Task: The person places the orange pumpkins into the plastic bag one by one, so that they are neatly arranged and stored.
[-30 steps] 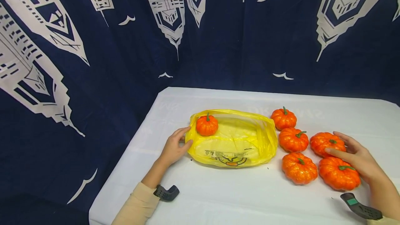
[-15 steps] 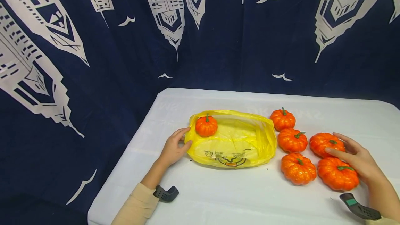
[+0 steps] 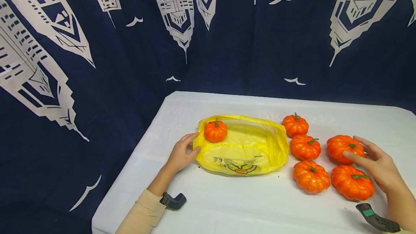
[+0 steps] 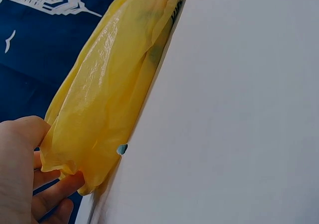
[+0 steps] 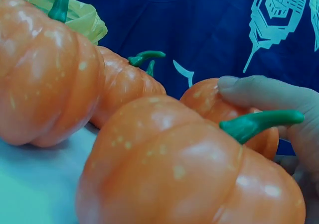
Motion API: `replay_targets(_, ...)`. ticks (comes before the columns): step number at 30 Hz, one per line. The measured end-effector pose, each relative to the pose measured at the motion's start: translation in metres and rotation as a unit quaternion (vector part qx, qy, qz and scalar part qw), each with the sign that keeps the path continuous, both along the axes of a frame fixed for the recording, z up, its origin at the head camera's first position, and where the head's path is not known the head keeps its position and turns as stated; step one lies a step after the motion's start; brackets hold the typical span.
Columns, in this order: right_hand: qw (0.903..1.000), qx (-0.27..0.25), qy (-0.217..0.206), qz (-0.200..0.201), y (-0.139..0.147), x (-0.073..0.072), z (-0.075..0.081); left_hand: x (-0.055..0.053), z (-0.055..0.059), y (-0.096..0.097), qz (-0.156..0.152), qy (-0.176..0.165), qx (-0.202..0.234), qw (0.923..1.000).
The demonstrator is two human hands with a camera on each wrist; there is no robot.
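Note:
A yellow plastic bag [image 3: 243,145] lies open-mouthed on the table, with one small orange pumpkin [image 3: 215,131] at its left end. My left hand [image 3: 182,154] holds the bag's left edge; in the left wrist view the yellow film [image 4: 102,94] passes between thumb and fingers. On the right, my right hand [image 3: 378,163] grips a pumpkin [image 3: 342,148] from its right side, thumb on top near the stem. The right wrist view shows this held pumpkin [image 5: 202,98] partly behind a nearer pumpkin [image 5: 184,169].
Several other orange pumpkins with green stems stand between the bag and my right hand: a back one [image 3: 295,125], a middle one [image 3: 304,147], and two in front, left [image 3: 311,177] and right [image 3: 352,182]. A white cloth covers the table [image 3: 247,205]; a dark blue printed curtain [image 3: 227,64] hangs behind.
The pumpkin in my right hand has shifted slightly right and up, away from the pumpkins beside it. My left hand and the bag stay in place.

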State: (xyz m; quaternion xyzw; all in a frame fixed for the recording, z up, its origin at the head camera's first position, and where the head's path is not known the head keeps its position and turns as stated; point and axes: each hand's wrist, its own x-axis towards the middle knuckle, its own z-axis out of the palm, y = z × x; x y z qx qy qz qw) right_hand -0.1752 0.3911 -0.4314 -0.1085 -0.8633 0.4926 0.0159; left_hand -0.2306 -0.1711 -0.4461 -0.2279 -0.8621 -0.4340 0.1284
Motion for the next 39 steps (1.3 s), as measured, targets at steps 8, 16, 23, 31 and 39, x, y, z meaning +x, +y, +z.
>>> replay_targets(8, 0.9979, -0.033, 0.046, -0.034, -0.006, 0.002, 0.005, -0.002, -0.001, 0.0, 0.003, 0.0, -0.003, 1.0)
replay_targets(16, 0.9965, -0.021, 0.078, -0.021, -0.017, 0.006, 0.02, -0.002, -0.002, 0.0, 0.009, -0.003, -0.001, 1.0)
replay_targets(23, 0.9947, -0.01, 0.102, -0.001, -0.026, 0.011, 0.033, -0.001, -0.001, 0.0, 0.005, 0.002, -0.001, 1.0)
replay_targets(31, 0.9951, 0.04, 0.089, 0.012, -0.043, 0.012, 0.049, 0.0, -0.001, -0.001, 0.004, -0.001, 0.003, 1.0)
replay_targets(39, 0.9918, 0.046, 0.101, 0.063, -0.064, 0.012, 0.06, -0.001, -0.001, -0.001, 0.003, 0.003, -0.007, 1.0)
